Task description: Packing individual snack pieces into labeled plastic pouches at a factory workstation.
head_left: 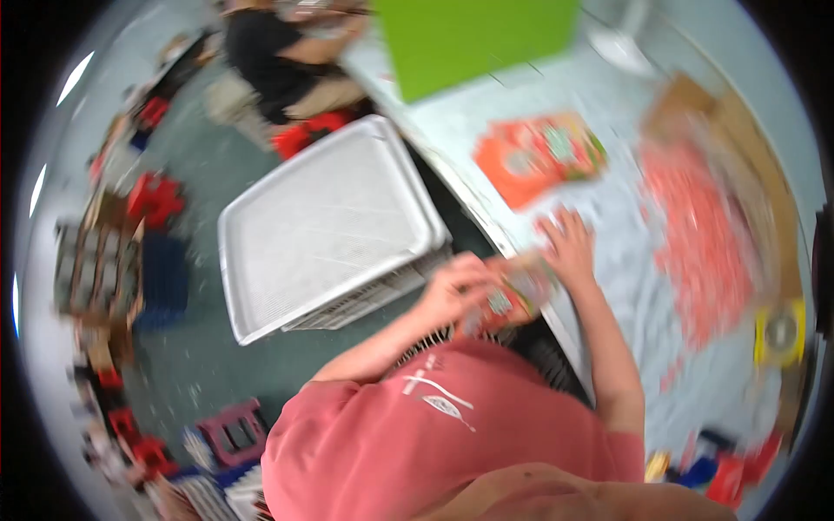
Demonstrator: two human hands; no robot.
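Note:
My left hand (459, 291) is closed on a red printed packet (499, 306) with a pale label patch, held in front of my body at the table's edge. A clearer, shiny part of the packet reaches toward my right hand. My right hand (570, 247) is over the table, with fingers stretched out and spread; it is close to the packet's far end, and I cannot tell whether it touches it. Beyond it, a fanned stack of orange-red printed packets (530, 161) lies on the table. Motion blurs the details.
Pink-red small pieces (699, 252) are heaped on the white table (612, 347) beside cardboard (773, 191). A yellow square object (780, 333) lies at the right. Left of me stand stacked white trays (330, 226). A green panel (478, 39) is at the back; another person (269, 52) sits far left.

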